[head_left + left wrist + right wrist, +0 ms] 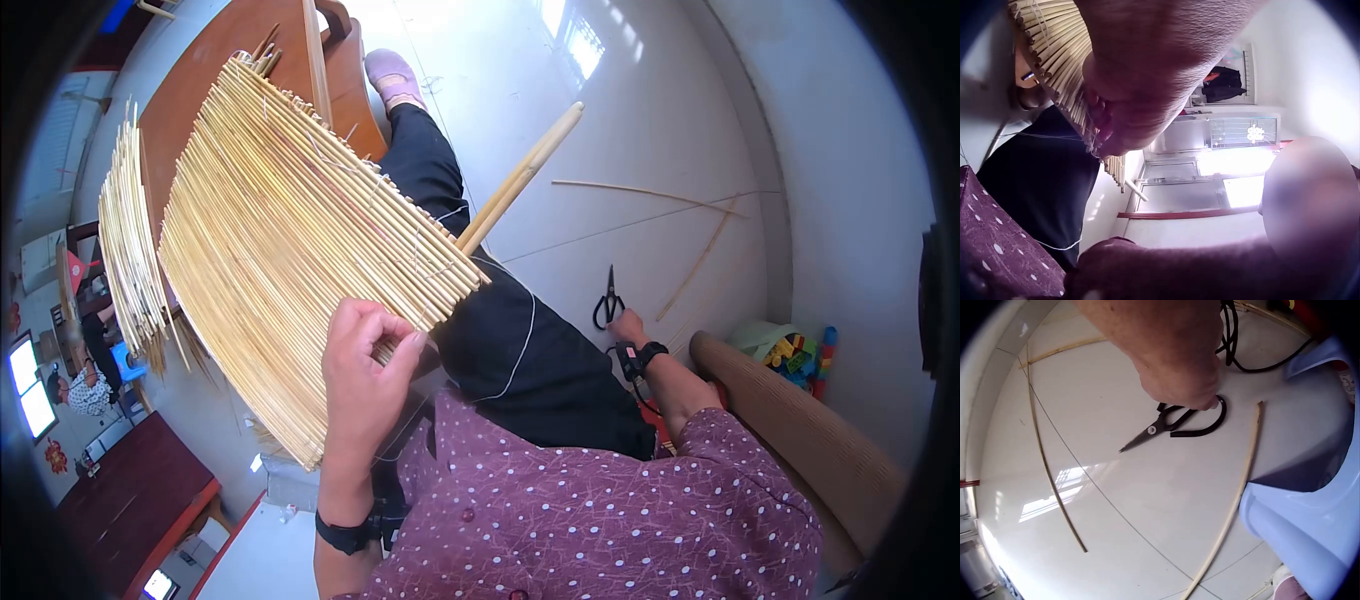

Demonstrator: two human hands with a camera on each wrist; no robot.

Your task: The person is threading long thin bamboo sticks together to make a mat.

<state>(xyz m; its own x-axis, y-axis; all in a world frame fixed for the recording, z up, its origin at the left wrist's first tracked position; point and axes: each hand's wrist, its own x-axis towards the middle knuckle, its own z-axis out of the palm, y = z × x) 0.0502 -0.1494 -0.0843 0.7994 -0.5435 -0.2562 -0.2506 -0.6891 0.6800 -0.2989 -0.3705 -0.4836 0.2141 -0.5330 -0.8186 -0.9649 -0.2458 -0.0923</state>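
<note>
A mat of pale reed stalks [290, 200] tied in rows with thread lies across the person's lap and the brown wooden table. The left hand [370, 345] pinches the mat's near edge with thumb and fingers; in the left wrist view, thread hangs by its fingertips. A loose white thread [530, 330] loops over the dark trouser leg. Down at the floor, the right hand [628, 328] grips the handles of black scissors [1152, 430], whose blades point away from it. Most of its fingers are hidden behind the hand in the right wrist view.
Loose reed stalks [1229, 512] lie on the pale tiled floor. A light blue plastic stool [1304, 519] stands beside the scissors. Two thick sticks [520, 180] jut from under the mat. More reeds [130, 230] are bundled at the left; a rolled brown mat [800, 420] lies right.
</note>
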